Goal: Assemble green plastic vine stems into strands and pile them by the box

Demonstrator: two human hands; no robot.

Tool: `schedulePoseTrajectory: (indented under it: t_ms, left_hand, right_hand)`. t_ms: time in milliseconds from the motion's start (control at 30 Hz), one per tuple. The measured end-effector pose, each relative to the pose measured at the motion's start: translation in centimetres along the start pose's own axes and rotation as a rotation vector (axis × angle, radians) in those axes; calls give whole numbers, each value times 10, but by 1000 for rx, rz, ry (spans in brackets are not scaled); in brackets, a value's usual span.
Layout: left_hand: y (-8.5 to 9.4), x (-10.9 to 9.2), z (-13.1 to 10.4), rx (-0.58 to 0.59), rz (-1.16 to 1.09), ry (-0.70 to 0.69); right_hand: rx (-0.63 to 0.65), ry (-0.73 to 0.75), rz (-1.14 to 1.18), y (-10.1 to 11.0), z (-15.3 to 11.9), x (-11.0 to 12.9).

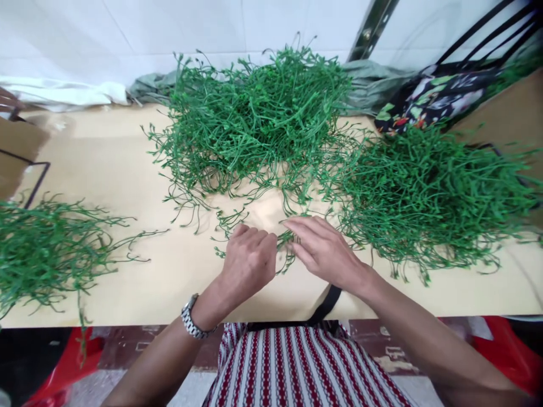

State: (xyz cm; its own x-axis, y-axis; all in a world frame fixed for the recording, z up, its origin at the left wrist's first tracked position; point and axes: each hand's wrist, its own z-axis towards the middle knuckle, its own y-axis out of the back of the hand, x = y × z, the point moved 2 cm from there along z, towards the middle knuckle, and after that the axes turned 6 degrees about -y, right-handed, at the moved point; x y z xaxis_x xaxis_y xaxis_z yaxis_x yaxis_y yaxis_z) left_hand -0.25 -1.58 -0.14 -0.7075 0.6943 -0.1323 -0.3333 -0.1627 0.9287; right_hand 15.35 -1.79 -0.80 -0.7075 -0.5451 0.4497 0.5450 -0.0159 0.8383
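My left hand (250, 260), with a metal watch on its wrist, is closed round a small bunch of green stems (284, 240) near the table's front edge. Just to its right, my right hand (324, 251) has its fingers stretched out beside the ends of that bunch, its fingertips at the stems. Thin stems with small bud tips stick out on both sides of my left fist. Beyond my hands lies a large heap of green stems (263, 113), and another heap (432, 192) spreads to the right.
A third heap of stems (46, 249) lies at the left, some hanging over the front edge of the table (178, 294). Cardboard (17, 150) stands at the far left, more at the right. Floral cloth (436, 99) lies at the back right. Red stools are below.
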Motion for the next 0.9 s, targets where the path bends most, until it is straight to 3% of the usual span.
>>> schedulePoseTrajectory:
  t_ms: [100, 167, 267, 367, 433, 533, 633, 733, 800, 900]
  left_hand:
    - [-1, 0, -5, -68, -74, -12]
    - [-1, 3, -10, -158, -130, 33]
    - [-2, 8, -16, -235, -161, 171]
    - [-2, 8, -16, -181, -160, 253]
    - [0, 6, -12, -133, -205, 280]
    - [5, 7, -5, -35, -383, 353]
    - [11, 13, -1, 67, -605, 393]
    - [16, 19, -1, 97, -788, 430]
    - [18, 19, -3, 17, -812, 480]
    - [23, 11, -6, -217, -647, 435]
  right_hand:
    - [60, 44, -40, -11, 8, -6]
    - [10, 25, 36, -10, 8, -9]
    - [-105, -171, 329, -3, 4, -15]
    - [-146, -403, 629, -2, 0, -20]
    - [-156, -458, 731, -4, -1, -21]
    - [-200, -376, 712, -4, -1, -20]
    - [-216, -163, 610, 0, 1, -14]
    - [-224, -12, 567, 2, 1, -10]
    - [-235, 40, 551, 1, 1, -9]
    - [-250, 107, 473, 0, -1, -10]
